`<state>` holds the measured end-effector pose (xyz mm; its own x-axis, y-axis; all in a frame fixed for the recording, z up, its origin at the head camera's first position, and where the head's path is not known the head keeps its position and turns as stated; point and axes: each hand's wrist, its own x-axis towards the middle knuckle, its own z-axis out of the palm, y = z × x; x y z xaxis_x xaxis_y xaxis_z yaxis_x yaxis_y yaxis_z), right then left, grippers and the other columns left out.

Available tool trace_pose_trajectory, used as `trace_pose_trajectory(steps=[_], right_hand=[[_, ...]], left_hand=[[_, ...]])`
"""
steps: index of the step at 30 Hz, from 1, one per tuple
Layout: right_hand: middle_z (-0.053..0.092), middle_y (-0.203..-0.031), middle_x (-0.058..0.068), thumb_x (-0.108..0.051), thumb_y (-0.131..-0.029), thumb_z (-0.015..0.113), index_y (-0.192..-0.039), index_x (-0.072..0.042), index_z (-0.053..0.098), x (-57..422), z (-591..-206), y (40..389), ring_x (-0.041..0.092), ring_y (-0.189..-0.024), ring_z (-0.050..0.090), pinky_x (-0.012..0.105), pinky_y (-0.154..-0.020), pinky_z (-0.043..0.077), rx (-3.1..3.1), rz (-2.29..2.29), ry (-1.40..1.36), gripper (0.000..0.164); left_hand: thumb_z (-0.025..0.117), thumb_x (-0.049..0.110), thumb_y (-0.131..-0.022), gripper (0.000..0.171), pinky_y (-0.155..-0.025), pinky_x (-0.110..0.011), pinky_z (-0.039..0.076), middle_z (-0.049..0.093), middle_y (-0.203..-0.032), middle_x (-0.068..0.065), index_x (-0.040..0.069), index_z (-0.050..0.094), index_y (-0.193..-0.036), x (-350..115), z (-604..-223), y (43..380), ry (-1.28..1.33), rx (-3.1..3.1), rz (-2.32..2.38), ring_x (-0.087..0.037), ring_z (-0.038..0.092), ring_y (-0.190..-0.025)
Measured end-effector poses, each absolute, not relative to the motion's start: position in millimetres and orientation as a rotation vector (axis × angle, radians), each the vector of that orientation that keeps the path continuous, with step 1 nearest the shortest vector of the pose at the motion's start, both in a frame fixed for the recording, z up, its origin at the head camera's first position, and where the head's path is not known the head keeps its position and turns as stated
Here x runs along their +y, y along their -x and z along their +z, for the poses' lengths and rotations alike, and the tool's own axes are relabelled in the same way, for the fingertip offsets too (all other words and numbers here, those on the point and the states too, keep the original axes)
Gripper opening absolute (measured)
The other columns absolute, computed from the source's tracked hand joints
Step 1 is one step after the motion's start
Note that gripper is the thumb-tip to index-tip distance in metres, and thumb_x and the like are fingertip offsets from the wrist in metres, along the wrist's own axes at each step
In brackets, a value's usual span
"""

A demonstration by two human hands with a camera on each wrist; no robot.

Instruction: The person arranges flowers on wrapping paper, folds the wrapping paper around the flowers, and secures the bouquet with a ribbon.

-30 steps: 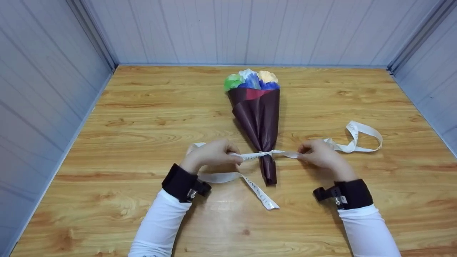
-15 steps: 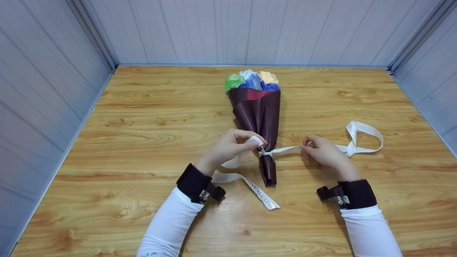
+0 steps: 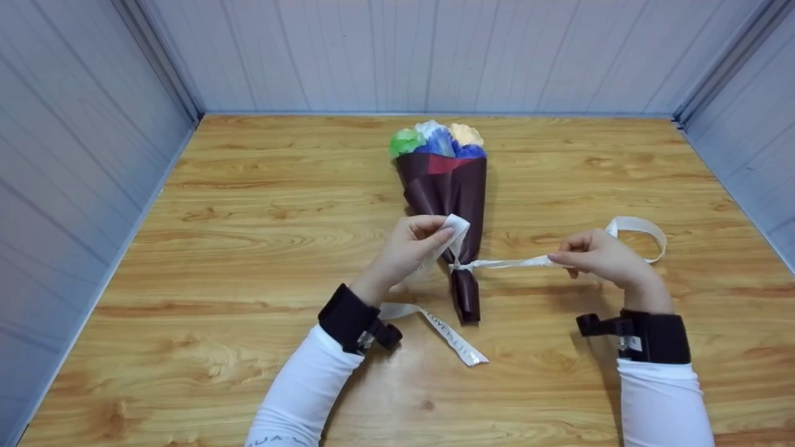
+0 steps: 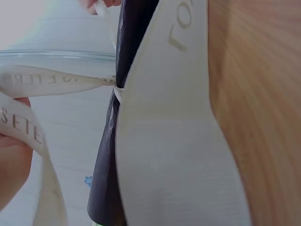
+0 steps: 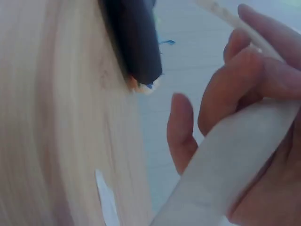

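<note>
A bouquet in dark maroon wrapping paper (image 3: 463,186) lies on the table, its colored flowers (image 3: 438,139) pointing away. White printed ribbon (image 3: 509,264) is knotted around its narrow stem end. Just above the knot, my left hand (image 3: 410,245) pinches a folded loop of the ribbon between thumb and fingers. To the right, my right hand (image 3: 599,254) pinches the other length, drawn out nearly straight from the knot. In the right wrist view, the ribbon (image 5: 225,165) runs between the fingers and across the palm. The knot (image 4: 119,92) shows against the wrapping in the left wrist view.
One ribbon tail (image 3: 456,338) lies on the wooden table (image 3: 248,217) in front of the stem end. A curled loop of ribbon (image 3: 640,223) extends behind the right hand. Pale panel walls (image 3: 404,56) enclose the table at the back and sides.
My left hand has moved right and up toward the bouquet, bringing its ribbon into a raised loop. My right hand has shifted right, its ribbon length now longer between hand and knot.
</note>
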<state>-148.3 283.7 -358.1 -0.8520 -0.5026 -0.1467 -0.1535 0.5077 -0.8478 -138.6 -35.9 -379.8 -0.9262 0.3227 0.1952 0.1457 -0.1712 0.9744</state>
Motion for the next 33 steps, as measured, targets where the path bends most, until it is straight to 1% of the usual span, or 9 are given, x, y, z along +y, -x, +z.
trace_pose_trajectory(steps=[3, 5, 9, 12, 16, 19, 22, 26, 33], right_hand=[[0.054, -0.06, -0.011, -0.004, -0.093, 0.056, -0.072, -0.01, 0.061, 294, -354, 146, 0.002, -0.052, 0.047, 0.028, -0.048, 0.036, 2.274, -1.371, 0.658, 0.022], [0.059, -0.065, -0.011, 0.001, -0.092, 0.054, -0.078, -0.003, 0.061, 300, -351, 145, 0.002, -0.057, 0.051, 0.026, -0.05, 0.04, 2.242, -1.38, 0.7, 0.017], [0.065, -0.073, -0.011, -0.009, -0.092, 0.06, -0.09, 0.005, 0.066, 302, -344, 140, 0.001, -0.066, 0.057, 0.019, -0.06, 0.045, 2.583, -1.221, 0.6, 0.015], [0.07, -0.074, 0.0, -0.014, -0.088, 0.067, -0.09, 0.003, 0.071, 295, -343, 140, -0.007, -0.063, 0.052, 0.011, -0.059, 0.04, 2.989, -1.076, 0.439, 0.017], [0.067, -0.075, 0.016, 0.001, -0.084, 0.065, -0.078, 0.004, 0.063, 285, -346, 142, -0.01, -0.06, 0.046, 0.009, -0.052, 0.035, 3.242, -1.062, 0.371, 0.007], [0.064, -0.073, 0.013, 0.005, -0.087, 0.057, -0.072, 0.003, 0.045, 285, -346, 143, -0.01, -0.061, 0.052, 0.01, -0.052, 0.041, 3.131, -1.156, 0.366, 0.02], [0.061, -0.067, 0.003, 0.003, -0.092, 0.052, -0.073, 0.001, 0.038, 291, -344, 142, -0.004, -0.06, 0.059, 0.016, -0.051, 0.047, 2.891, -1.343, 0.401, 0.024], [0.061, -0.064, -0.002, 0.009, -0.093, 0.046, -0.079, -0.001, 0.049, 302, -345, 141, 0.006, -0.058, 0.059, 0.019, -0.049, 0.047, 2.36, -1.832, 0.589, 0.018], [0.069, -0.08, 0.004, 0.009, -0.093, 0.049, -0.09, -0.004, 0.065, 276, -340, 154, 0.011, -0.075, 0.067, 0.021, -0.071, 0.054, 1.825, -2.424, 0.654, 0.021]], left_hand=[[0.056, -0.006, -0.089, 0.025, -0.069, -0.015, 0.046, 0.067, -0.084, 0.006, -0.02, 0.057, -0.11, -33, -380, 139, -0.529, 1.9, 2.294, 0.0, 0.058, -0.074], [0.056, -0.008, -0.088, 0.025, -0.069, -0.015, 0.046, 0.067, -0.084, 0.006, -0.021, 0.056, -0.109, -33, -381, 138, -0.526, 1.888, 2.321, 0.0, 0.057, -0.074], [0.057, -0.009, -0.088, 0.024, -0.067, -0.014, 0.045, 0.068, -0.085, 0.003, -0.021, 0.056, -0.108, -33, -381, 138, -0.534, 1.908, 2.335, 0.0, 0.056, -0.074], [0.057, -0.009, -0.088, 0.024, -0.065, -0.013, 0.044, 0.068, -0.084, 0.003, -0.022, 0.057, -0.108, -33, -380, 137, -0.538, 1.917, 2.327, 0.001, 0.056, -0.072], [0.056, -0.011, -0.087, 0.024, -0.065, -0.012, 0.045, 0.068, -0.083, 0.001, -0.023, 0.056, -0.108, -32, -380, 137, -0.529, 1.879, 2.335, 0.0, 0.057, -0.072], [0.056, -0.012, -0.087, 0.024, -0.067, -0.013, 0.047, 0.07, -0.085, -0.004, -0.023, 0.055, -0.108, -31, -380, 138, -0.536, 1.87, 2.341, 0.0, 0.058, -0.073], [0.056, -0.011, -0.087, 0.024, -0.068, -0.013, 0.048, 0.07, -0.087, -0.007, -0.023, 0.056, -0.108, -29, -380, 139, -0.537, 1.868, 2.348, 0.0, 0.059, -0.073], [0.056, -0.01, -0.088, 0.024, -0.069, -0.014, 0.048, 0.07, -0.088, -0.007, -0.021, 0.057, -0.109, -28, -381, 141, -0.533, 1.899, 2.327, -0.001, 0.059, -0.074], [0.058, -0.005, -0.088, 0.024, -0.067, -0.016, 0.048, 0.071, -0.09, -0.013, -0.018, 0.06, -0.109, -31, -382, 141, -0.54, 2.007, 2.258, 0.0, 0.059, -0.072]])
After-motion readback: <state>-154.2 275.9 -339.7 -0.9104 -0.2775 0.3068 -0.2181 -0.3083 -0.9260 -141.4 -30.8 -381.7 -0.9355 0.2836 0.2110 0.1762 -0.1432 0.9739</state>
